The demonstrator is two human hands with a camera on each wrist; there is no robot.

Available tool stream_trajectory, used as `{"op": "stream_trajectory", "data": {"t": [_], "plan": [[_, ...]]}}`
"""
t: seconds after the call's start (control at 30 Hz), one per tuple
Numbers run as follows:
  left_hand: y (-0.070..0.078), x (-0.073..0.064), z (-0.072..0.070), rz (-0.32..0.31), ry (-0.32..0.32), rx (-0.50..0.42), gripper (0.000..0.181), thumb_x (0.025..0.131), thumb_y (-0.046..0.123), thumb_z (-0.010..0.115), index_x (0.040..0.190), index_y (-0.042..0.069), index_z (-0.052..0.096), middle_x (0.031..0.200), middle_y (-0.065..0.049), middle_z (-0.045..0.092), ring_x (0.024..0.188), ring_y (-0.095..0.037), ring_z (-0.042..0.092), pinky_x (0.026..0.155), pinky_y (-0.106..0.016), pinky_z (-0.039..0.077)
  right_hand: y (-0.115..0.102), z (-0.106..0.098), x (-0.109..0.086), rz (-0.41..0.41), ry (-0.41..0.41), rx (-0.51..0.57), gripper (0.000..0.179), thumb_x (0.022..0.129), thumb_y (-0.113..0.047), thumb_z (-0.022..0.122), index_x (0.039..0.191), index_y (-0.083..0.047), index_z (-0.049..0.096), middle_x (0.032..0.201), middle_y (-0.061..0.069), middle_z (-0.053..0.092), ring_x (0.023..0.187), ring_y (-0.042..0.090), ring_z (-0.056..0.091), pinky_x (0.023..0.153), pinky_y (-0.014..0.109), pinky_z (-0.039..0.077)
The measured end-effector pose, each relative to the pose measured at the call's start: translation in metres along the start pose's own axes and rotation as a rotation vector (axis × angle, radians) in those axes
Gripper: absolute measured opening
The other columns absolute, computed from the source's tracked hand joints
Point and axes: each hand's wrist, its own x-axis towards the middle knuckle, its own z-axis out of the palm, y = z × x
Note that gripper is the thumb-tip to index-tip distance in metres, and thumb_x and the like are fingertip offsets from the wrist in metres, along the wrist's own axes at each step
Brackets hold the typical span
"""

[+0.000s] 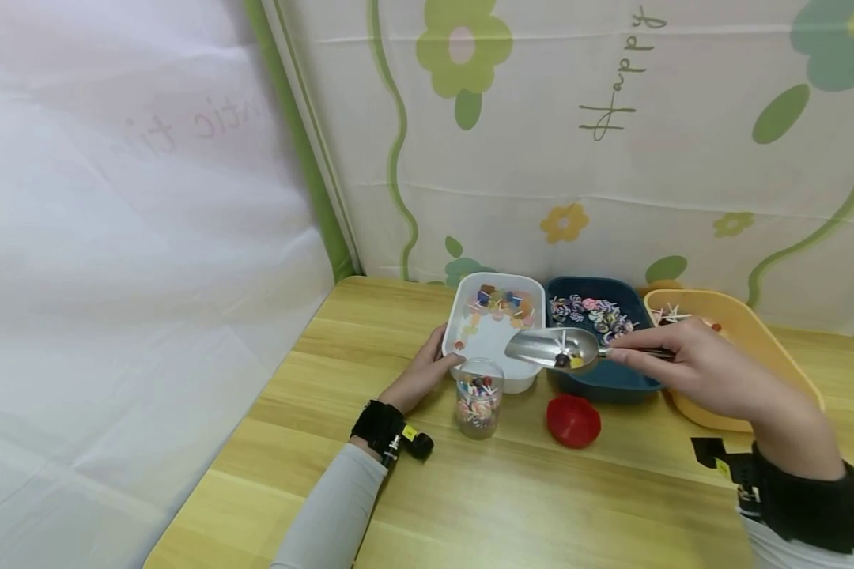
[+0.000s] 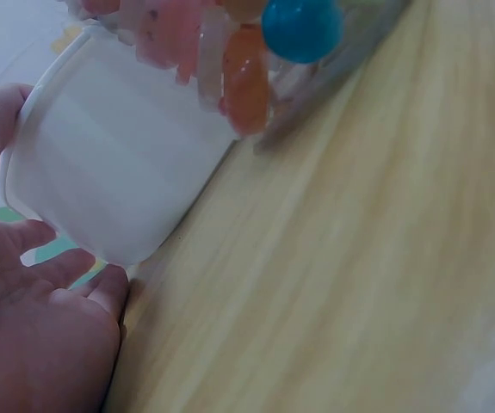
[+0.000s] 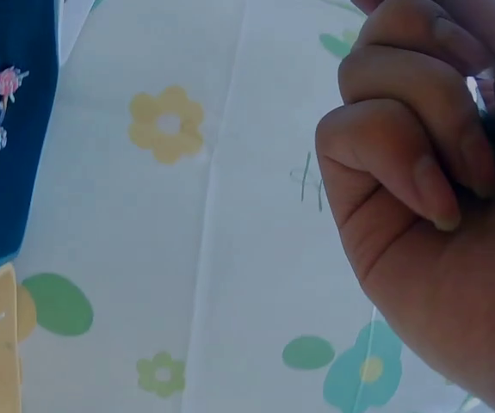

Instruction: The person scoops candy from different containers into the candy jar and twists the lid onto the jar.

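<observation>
In the head view my right hand (image 1: 708,367) grips the handle of a metal scoop (image 1: 530,346), held over the white bin and the dark blue bin. A few small lollipop-shaped pieces (image 1: 569,361), dark and yellow, lie in its bowl. My left hand (image 1: 421,371) holds the near left side of the white bin (image 1: 487,348), thumb at its rim. Colourful pieces (image 1: 501,300) sit at that bin's far end. Just in front stands a clear jar (image 1: 478,423), partly filled with tiny lollipops. In the right wrist view the curled fingers (image 3: 393,146) hide the scoop.
Tiny swirl lollipops lie in the dark blue bin (image 1: 591,386). A yellow bin (image 1: 747,340) holding white-stick pieces stands at the right, partly behind my right hand. On the wooden table (image 1: 527,506) a red lid-like piece (image 1: 573,420) rests right of the jar. Printed cloth (image 1: 512,158) hangs behind.
</observation>
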Motion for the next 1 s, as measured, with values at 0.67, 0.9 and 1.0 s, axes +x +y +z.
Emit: {"op": "stream_trajectory", "data": {"t": [0.67,0.9,1.0], "plan": [[0.005,-0.001,0.0,0.007,-0.016,-0.009,0.07,0.094,0.023,0.055,0.15,0.019,0.014,0.152,-0.006,0.022,0.134,-0.015,0.023,0.109,-0.038,0.023,-0.015,0.008,0.004,0.044,-0.127,0.035,0.014,0.092,-0.025,0.06,0.101,-0.028,0.07,0.091,-0.015,0.065,0.069,0.005,0.056,0.056,0.024,0.049],[0.024,-0.01,0.001,-0.011,-0.023,0.015,0.074,0.092,0.028,0.057,0.15,0.014,0.013,0.152,-0.011,0.02,0.135,-0.02,0.022,0.109,-0.037,0.025,-0.016,0.005,0.001,0.041,-0.115,0.023,0.014,0.092,-0.023,0.06,0.101,-0.028,0.07,0.09,-0.015,0.066,0.067,0.005,0.054,0.055,0.023,0.047],[0.027,-0.012,0.002,-0.011,-0.016,0.026,0.073,0.093,0.027,0.057,0.15,0.014,0.014,0.152,-0.011,0.02,0.135,-0.021,0.022,0.109,-0.037,0.025,-0.016,0.001,-0.001,0.036,-0.094,-0.011,0.016,0.091,-0.02,0.061,0.103,-0.028,0.07,0.095,-0.012,0.067,0.068,0.004,0.053,0.056,0.022,0.046]]}}
